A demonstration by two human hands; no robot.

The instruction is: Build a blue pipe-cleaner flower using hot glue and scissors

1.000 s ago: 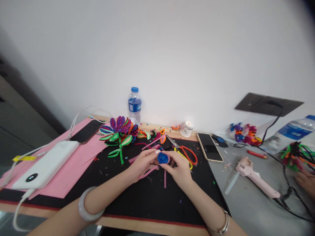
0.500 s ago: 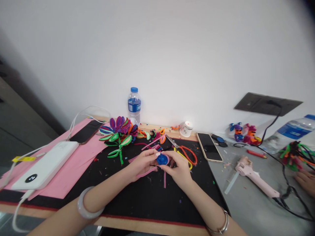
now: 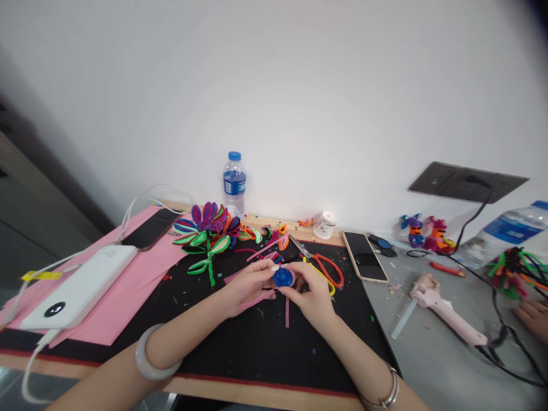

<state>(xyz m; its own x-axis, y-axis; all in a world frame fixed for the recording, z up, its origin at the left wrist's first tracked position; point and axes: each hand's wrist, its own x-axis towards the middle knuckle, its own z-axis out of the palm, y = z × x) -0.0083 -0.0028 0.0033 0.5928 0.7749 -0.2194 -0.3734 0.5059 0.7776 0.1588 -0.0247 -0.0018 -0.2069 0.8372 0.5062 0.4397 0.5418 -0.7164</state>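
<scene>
Between my two hands is a blue coil of pipe cleaner [image 3: 282, 277], with a pink strip along its right side. My left hand [image 3: 250, 285] pinches its left edge between thumb and finger. On the opposite edge, my right hand [image 3: 311, 290] is closed with thumb and fingers. Pink pipe cleaners [image 3: 257, 299] stick out from my left hand, and another pink length [image 3: 286, 313] hangs below the coil. Just behind my right hand lie scissors [image 3: 327, 268] with orange and yellow handles. A pipe-cleaner flower [image 3: 209, 228] with green leaves lies to the left, beyond my left hand.
A black mat [image 3: 257, 354] covers the table. On the left are a white power bank [image 3: 81, 285] and pink paper [image 3: 141, 274]. A water bottle [image 3: 234, 185], paper cup [image 3: 324, 225] and phone [image 3: 365, 257] stand behind. Rightwards lie a glue gun [image 3: 449, 314] and another person's hand [image 3: 533, 317].
Almost nothing differs. Both hands keep their hold on the blue coil, and the view has shifted very slightly.
</scene>
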